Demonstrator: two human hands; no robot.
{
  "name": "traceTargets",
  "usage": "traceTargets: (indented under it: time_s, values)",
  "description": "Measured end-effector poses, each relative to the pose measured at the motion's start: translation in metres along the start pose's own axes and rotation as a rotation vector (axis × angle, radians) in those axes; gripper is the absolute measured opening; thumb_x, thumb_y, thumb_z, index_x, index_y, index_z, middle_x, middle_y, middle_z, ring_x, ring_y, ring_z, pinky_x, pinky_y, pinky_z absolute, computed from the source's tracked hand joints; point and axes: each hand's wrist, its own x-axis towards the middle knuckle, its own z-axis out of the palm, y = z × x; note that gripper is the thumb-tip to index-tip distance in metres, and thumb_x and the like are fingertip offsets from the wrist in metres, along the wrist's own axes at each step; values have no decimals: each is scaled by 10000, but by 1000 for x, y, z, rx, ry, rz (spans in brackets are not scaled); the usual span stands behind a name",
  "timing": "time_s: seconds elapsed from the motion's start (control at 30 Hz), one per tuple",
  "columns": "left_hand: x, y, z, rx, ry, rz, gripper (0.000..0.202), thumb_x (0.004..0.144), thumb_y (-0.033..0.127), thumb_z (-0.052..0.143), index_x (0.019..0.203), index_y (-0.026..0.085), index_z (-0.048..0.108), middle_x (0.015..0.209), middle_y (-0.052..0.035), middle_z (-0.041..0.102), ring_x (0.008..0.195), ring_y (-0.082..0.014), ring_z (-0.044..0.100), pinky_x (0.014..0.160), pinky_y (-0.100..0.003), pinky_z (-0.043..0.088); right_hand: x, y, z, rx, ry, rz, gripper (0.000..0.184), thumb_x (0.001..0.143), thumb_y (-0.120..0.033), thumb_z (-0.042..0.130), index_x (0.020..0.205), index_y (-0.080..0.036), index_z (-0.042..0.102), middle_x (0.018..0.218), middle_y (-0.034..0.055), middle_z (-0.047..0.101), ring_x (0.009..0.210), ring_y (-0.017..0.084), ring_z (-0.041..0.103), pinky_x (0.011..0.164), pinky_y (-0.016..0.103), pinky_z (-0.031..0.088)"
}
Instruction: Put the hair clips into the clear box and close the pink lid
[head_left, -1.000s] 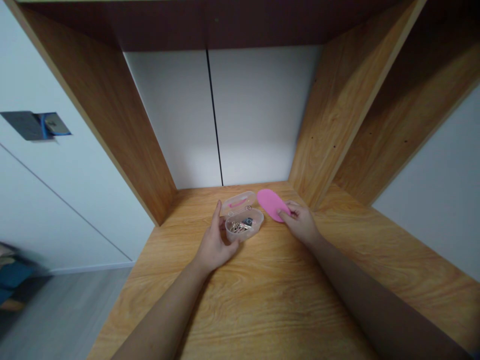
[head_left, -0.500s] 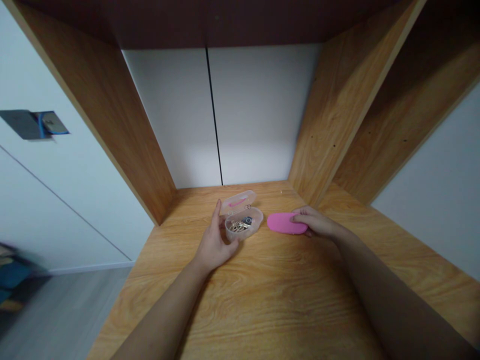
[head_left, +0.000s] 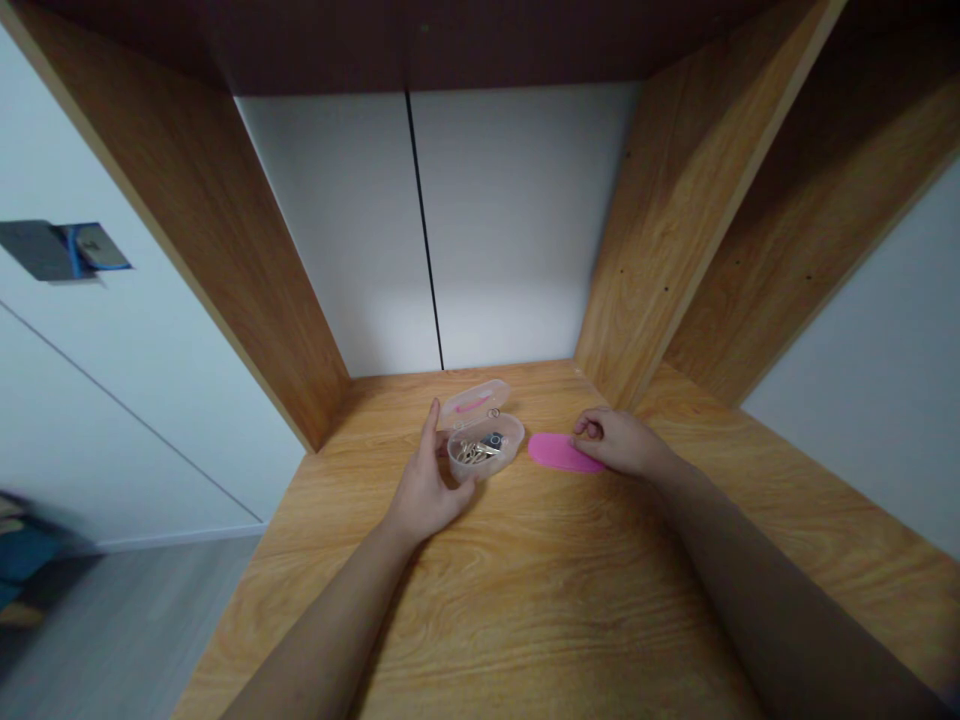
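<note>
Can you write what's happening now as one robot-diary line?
left hand: holds box, left end | right hand: at pink piece, right end | lid: open | metal bits: in box

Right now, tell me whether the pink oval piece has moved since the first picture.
Yes: the pink oval piece sits farther below the white back panel in view, and farther right.
</note>
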Motion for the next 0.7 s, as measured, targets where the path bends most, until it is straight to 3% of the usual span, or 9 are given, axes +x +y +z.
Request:
traceTargets:
  time_s: [0.27,0.47,0.57,0.7]
  values:
    - [0,-4,1,16,11,16,1147,747,203,738,1587,275,-40,1194,-74,638,1098,-250,636,1023,-453,478,0,-3,4,29,13,-36,219,826,-411,618,825,-207,697,856,56,706,765,191,634,664,287,445]
    - [1,-3,0,33,3,21,1164,746,192,734,1581,308,-69,1211,-68,641,1091,-240,638,1010,-442,488,-2,-6,8,27,-5,-196,454,720,-583,746,968,-206,694,1009,86,686,926,241,635,805,328,490]
    - [1,-3,-1,45,-5,26,1160,753,209,733,1580,302,-75,1211,-67,643,1096,-241,635,1003,-443,493,-3,-6,10,14,-15,-226,436,741,-548,743,1004,-203,694,1037,96,678,958,249,632,837,342,502]
    - [1,-2,0,32,9,15,1150,743,201,735,1584,284,-45,1192,-70,647,1073,-243,642,1002,-450,492,2,1,12,-70,108,-231,340,842,-453,655,1046,-186,710,1099,122,685,1056,268,623,972,380,474]
